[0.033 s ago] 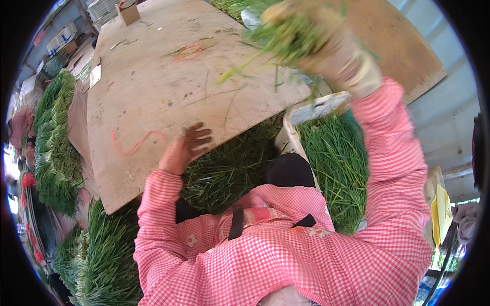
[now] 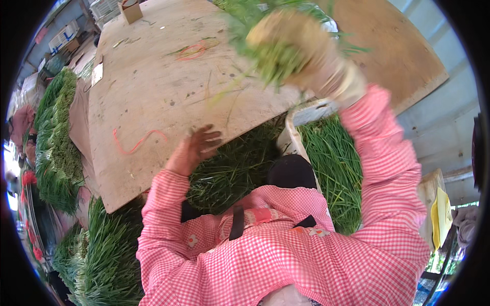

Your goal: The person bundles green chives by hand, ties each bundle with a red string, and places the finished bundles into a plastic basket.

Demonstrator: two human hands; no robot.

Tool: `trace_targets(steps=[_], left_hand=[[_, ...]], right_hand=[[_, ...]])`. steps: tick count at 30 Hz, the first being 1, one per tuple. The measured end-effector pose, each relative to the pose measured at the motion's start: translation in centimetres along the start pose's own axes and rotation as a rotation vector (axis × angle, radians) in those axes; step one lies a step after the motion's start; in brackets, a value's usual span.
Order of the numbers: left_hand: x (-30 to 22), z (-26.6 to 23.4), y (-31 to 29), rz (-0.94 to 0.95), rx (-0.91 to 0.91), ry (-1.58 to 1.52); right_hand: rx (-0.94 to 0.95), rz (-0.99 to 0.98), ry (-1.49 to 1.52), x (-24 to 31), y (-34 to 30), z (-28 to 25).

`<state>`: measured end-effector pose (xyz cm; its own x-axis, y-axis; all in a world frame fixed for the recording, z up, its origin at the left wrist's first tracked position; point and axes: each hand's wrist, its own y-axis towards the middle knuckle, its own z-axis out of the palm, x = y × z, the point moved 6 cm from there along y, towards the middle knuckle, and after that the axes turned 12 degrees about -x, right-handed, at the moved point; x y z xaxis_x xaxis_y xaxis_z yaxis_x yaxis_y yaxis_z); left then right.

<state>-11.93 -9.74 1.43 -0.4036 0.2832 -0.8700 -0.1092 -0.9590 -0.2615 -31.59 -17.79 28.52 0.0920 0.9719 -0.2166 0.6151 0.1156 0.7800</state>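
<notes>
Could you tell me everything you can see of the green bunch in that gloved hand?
The bunch looks like many thin, grass-like stems packed together, light green where it faces the camera, with thin yellowish strands trailing below. The gloved right hand grips it, in view near the right edge of the wooden board. Blur hides whether it is tied.

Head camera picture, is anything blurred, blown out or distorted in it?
Head view: motion blur smears the gloved right hand and the green bunch it holds; head view: the pinkish-red string on the wooden board looks fairly sharp; head view: glare whitens a patch near the left rim, and the fisheye circle leaves black corners.
</notes>
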Motion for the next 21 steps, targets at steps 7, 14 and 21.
trace_targets(steps=[7, 14, 21], left_hand=[[9.0, 3.1, 0.6, -0.375, -0.016, -0.249], [11.2, 4.2, 2.2, -0.390, -0.025, -0.372], [12.5, 4.3, 3.7, -0.330, -0.069, -0.573]], right_hand=[[0.398, 0.157, 0.247, 9.8, -19.2, 17.0], [0.403, 0.146, 0.251, 10.6, -19.5, 16.7], [0.705, 0.398, 0.187, 11.4, -15.1, 10.3]])
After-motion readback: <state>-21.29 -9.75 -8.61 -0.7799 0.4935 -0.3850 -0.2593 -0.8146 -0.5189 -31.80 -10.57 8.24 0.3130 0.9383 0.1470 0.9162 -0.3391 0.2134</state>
